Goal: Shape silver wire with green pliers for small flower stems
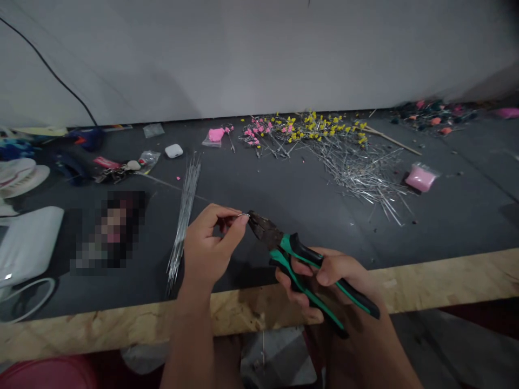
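My left hand [208, 246] pinches a short, thin metal wire [243, 215] between thumb and fingertips. Most of that wire is hidden by the fingers. Wrapped round the green and black handles of a pair of pliers [265, 232] is my right hand [352, 270]. The jaws of the pliers meet the tip of the wire, right at my left fingertips; whether they grip it I cannot tell. Just left of my left hand lies a bundle of long straight wires [188, 186] on the dark table top [259, 178].
A loose heap of wires [360, 173] lies right of centre, with yellow-tipped and pink-tipped wires [312, 127] behind it. Pink packets [421, 178] and a wooden stick [393, 140] lie nearby. At left are a white case [174, 151], keys [115, 172] and a white device [32, 243].
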Available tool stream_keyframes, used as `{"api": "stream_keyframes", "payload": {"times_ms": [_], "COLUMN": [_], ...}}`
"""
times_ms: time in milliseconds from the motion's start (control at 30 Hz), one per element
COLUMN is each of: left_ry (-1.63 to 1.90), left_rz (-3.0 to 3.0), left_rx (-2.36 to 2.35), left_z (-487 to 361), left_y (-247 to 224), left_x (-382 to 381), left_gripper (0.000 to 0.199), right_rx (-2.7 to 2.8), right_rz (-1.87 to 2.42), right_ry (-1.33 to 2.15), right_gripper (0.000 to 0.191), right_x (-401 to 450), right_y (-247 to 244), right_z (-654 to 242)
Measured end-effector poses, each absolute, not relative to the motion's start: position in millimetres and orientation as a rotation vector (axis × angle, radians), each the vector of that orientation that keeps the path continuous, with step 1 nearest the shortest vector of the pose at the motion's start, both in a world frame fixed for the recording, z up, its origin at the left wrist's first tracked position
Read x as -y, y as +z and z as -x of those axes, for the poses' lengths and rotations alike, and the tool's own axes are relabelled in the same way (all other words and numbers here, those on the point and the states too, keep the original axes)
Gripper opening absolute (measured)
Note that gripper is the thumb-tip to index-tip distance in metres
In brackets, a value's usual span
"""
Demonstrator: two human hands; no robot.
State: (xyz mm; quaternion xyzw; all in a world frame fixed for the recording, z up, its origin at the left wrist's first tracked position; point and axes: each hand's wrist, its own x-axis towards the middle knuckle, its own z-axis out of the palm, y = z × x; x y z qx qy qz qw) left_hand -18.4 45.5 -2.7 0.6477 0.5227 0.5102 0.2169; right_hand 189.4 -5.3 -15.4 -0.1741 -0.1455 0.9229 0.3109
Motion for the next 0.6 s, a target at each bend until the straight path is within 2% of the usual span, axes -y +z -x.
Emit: {"api": "stream_keyframes", "payload": {"times_ms": [267, 333, 467, 600], "left_ry": [1.292, 1.237, 1.116, 1.052], "left_rz": [-1.993, -2.012, -2.030, -1.988], "left_rx": [-1.806, -1.786, -1.588, -1.433], "left_z": [3, 4, 10, 18], "left_y": [-13, -16, -16, -15], "left_x": [-46, -48, -48, -47], "left_gripper": [0.034, 0.032, 0.012, 0.023], "right_rx": [0.343, 0.336, 0.329, 0.338], "right_rz": [0.672, 0.722, 0.757, 0.710], "right_ry": [2.432, 2.408, 2.363, 2.403], "right_gripper": [0.014, 0.014, 0.014, 0.014], "right_x": [-3, -3, -3, -3], "right_y": [-19, -19, -20, -20], "right_z": [-180, -179, -184, -193]}}
